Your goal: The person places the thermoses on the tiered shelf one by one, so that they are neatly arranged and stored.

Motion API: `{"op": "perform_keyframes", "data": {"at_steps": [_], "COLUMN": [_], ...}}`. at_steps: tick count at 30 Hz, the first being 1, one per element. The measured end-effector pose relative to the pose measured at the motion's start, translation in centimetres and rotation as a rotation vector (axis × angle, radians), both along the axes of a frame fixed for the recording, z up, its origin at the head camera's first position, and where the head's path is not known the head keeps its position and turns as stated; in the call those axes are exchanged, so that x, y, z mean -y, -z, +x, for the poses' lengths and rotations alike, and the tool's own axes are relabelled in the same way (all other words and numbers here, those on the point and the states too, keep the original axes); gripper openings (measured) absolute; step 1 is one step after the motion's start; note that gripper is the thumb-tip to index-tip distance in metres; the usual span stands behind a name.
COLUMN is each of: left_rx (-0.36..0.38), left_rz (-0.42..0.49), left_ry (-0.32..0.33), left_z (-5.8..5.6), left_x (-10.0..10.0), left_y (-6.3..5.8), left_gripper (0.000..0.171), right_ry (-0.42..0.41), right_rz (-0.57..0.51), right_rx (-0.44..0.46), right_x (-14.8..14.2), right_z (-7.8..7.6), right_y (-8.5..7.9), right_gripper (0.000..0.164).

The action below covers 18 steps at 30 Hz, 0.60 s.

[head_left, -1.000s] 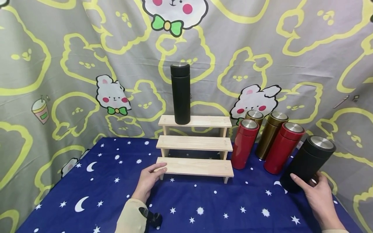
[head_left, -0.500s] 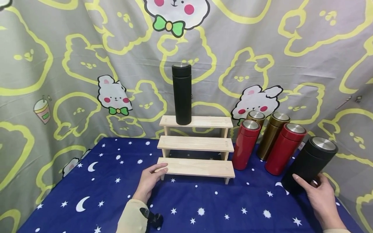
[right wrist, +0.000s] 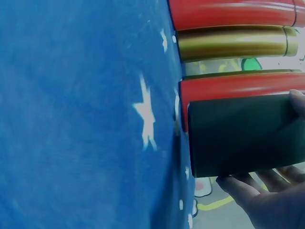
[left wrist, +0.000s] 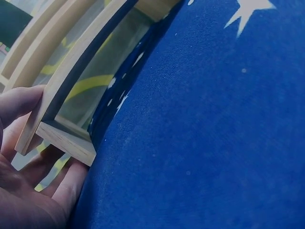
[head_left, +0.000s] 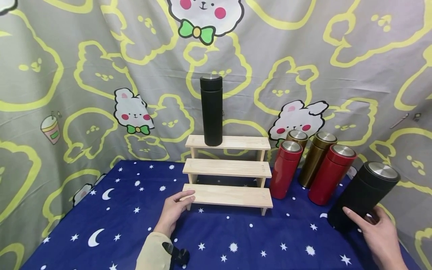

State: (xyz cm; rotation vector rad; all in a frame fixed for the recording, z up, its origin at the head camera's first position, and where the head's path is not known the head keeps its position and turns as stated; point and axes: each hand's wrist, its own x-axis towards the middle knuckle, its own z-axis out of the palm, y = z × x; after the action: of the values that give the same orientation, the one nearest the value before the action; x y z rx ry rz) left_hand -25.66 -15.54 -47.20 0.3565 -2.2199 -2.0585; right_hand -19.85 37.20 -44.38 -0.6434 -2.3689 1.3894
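Observation:
My left hand (head_left: 174,210) holds the left end of the lowest step of a three-tier wooden display stand (head_left: 229,195). In the left wrist view its thumb lies on the board (left wrist: 71,76), with the fingers around the end and leg. At the far right, my right hand (head_left: 379,232) grips a black thermos (head_left: 366,195) low on its body, thumb on the near side. The right wrist view shows the thermos (right wrist: 248,136) between thumb and fingers, its base close to the cloth. A second black thermos (head_left: 212,112) stands upright on the top step, left of its middle.
Two red thermoses, a left one (head_left: 285,170) and a right one (head_left: 330,176), stand right of the stand. Behind them are two gold thermoses, one (head_left: 314,161) between the red ones and another (head_left: 297,135) partly hidden. A patterned curtain (head_left: 152,75) hangs behind the blue star-print cloth (head_left: 135,232).
My right hand and the black thermos in it have shifted slightly right and towards me, away from the right red thermos. My left hand keeps its place on the stand.

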Motion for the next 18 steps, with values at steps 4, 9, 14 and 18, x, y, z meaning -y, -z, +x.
{"op": "perform_keyframes", "data": {"at_steps": [4,9,14,18], "left_rx": [-0.006,-0.006,-0.007,-0.01], "left_rz": [0.003,-0.001,-0.007,-0.004], "left_ry": [0.0,0.0,0.001,0.001], "left_z": [0.0,0.0,0.0,0.0], "left_x": [0.0,0.0,0.1,0.1], "left_y": [0.1,0.0,0.0,0.0], "left_gripper": [0.028,0.028,0.028,0.028], "right_ry": [-0.019,-0.058,-0.127,-0.169], "right_rz": [0.008,0.022,0.007,0.018], "right_rx": [-0.054,-0.082,-0.116,-0.123], "right_x": [0.4,1.2,2.1,2.9], "right_z": [0.8,1.5,1.8,2.0], "right_y": [-0.5,-1.3,-2.1,-2.8], "right_gripper": [0.073,0.068,0.063,0.064]}}
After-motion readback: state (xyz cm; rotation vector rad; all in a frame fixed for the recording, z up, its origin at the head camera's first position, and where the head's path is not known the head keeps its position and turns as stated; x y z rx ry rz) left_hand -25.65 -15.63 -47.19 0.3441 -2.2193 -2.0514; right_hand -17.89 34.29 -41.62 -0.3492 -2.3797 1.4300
